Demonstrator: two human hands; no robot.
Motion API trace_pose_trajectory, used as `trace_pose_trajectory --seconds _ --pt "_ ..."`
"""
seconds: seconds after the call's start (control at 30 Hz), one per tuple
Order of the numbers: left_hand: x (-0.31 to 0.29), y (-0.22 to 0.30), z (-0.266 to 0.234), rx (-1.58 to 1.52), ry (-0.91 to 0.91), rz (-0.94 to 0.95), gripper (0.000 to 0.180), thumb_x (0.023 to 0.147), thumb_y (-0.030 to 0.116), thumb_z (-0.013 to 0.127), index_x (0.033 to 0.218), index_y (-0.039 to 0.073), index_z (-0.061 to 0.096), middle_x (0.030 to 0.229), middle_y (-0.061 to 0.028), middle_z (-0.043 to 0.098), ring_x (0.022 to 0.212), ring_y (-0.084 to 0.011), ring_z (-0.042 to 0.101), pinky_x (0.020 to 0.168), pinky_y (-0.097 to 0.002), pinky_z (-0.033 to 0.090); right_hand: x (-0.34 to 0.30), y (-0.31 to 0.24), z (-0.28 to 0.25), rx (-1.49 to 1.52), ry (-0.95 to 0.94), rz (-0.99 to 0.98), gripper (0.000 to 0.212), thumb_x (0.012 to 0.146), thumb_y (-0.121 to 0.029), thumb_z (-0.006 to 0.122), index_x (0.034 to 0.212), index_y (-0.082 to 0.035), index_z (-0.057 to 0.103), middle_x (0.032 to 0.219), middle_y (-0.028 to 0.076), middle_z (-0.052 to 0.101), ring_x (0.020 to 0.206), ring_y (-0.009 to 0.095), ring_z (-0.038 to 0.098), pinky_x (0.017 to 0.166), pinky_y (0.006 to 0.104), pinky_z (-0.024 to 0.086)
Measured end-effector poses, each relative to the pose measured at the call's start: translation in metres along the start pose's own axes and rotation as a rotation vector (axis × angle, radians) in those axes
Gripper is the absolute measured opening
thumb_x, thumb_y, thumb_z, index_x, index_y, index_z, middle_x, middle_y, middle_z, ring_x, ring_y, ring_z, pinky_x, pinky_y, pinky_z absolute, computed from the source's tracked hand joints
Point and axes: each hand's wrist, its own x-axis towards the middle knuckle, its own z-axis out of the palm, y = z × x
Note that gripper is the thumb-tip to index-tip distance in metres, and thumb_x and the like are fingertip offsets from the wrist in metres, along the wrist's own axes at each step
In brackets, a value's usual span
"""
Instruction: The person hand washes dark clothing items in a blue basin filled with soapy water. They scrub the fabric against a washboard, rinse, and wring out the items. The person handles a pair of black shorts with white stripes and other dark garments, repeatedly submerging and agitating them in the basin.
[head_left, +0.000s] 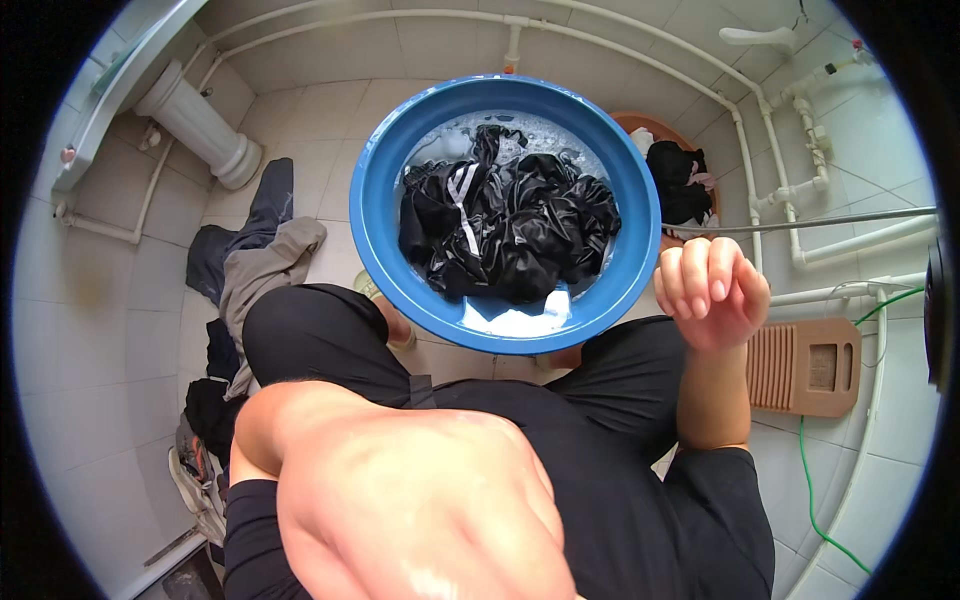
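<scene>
Very large and close, the back of my left hand (430,505) fills the lower middle of the head view. Its fingers are hidden below the picture's edge. My right hand (712,290) is raised just past the right side of a blue basin (640,235), fingers curled together and nothing seen in them. Between my knees, the basin holds sudsy water (440,145). Wet black clothing (520,225) with white stripes lies bunched in it, and a white patch (520,318) shows at the near side. Both hands are apart from the clothing.
A brown washboard (805,367) is at the right, beside white pipes (870,240) and a green cord (815,490). Behind the basin, an orange-brown tub (640,122) holds dark clothes. Grey and black garments (265,240) lie on the left floor, near a white pedestal (205,130) and shoes (195,490).
</scene>
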Motion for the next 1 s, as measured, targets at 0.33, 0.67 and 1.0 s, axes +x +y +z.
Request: trace_pose_trajectory --seconds 0.33,0.67,1.0 --pt "0.001 -0.025 0.003 0.501 0.165 0.385 0.007 0.081 0.004 0.06 0.082 0.001 0.067 0.082 -0.0104 0.062 0.067 -0.0209 0.059 0.053 -0.0228 0.044 0.006 0.009 -0.007 -0.003 -0.007 0.058 0.031 0.092 -0.025 0.038 0.075 -0.005 0.054 0.07 0.01 0.055 0.065 0.018 0.049 0.058 0.0278 0.041" --pt "0.001 0.016 -0.016 0.161 -0.078 0.004 0.01 0.077 -0.005 0.054 0.075 -0.003 0.064 0.085 -0.016 0.063 0.073 -0.0242 0.061 0.062 -0.0315 0.05 0.01 0.019 -0.011 -0.092 -0.009 0.092 0.031 0.093 -0.027 0.037 0.076 -0.006 0.053 0.069 0.008 0.054 0.065 0.017 0.05 0.057 0.0279 0.042" --pt "-0.009 0.071 0.003 -0.023 0.04 -0.105 0.016 0.08 -0.005 0.046 0.081 -0.005 0.063 0.093 -0.0194 0.062 0.086 -0.0297 0.06 0.071 -0.0377 0.051 0.003 0.022 -0.021 -0.064 0.014 0.096 0.031 0.094 -0.027 0.037 0.077 -0.006 0.053 0.071 0.008 0.053 0.067 0.019 0.049 0.059 0.0292 0.042"
